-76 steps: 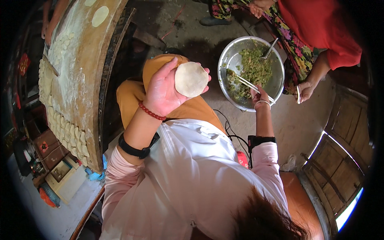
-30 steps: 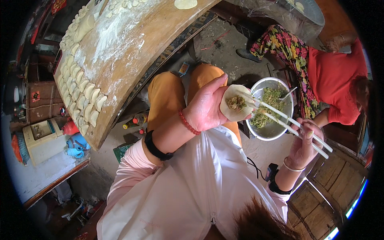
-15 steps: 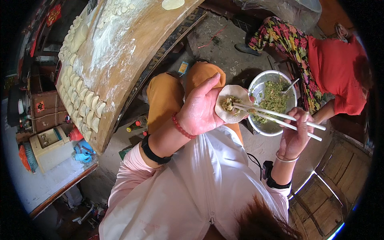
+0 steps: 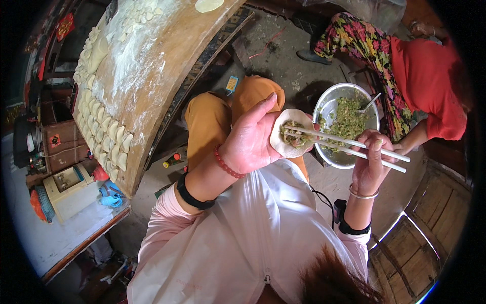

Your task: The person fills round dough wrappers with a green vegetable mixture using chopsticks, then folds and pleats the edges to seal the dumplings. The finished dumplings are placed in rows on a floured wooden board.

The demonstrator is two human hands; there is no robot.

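Observation:
A round dumpling wrapper (image 4: 299,115) lies across the fingers of my left hand (image 4: 248,136), whose thumb points up and away from it. Green filling (image 4: 292,137) sits in the wrapper's middle. My right hand (image 4: 370,157) grips a pair of white chopsticks (image 4: 338,138), with their tips pressed on that filling. Beyond the chopsticks stands a metal bowl (image 4: 328,107) partly full of chopped green filling (image 4: 352,117). A spoon (image 4: 372,102) leans on its far right side.
At the left is a floured wooden board (image 4: 167,76) with rows of folded dumplings (image 4: 104,134), dough pieces and a flat wrapper (image 4: 209,5). A person in red (image 4: 428,86) sits at the right, one hand near the bowl. A bottle (image 4: 172,160) is by my knee.
The chopstick tips have moved a little left and up on the wrapper. The filling there looks more gathered in the middle. Both hands keep their hold.

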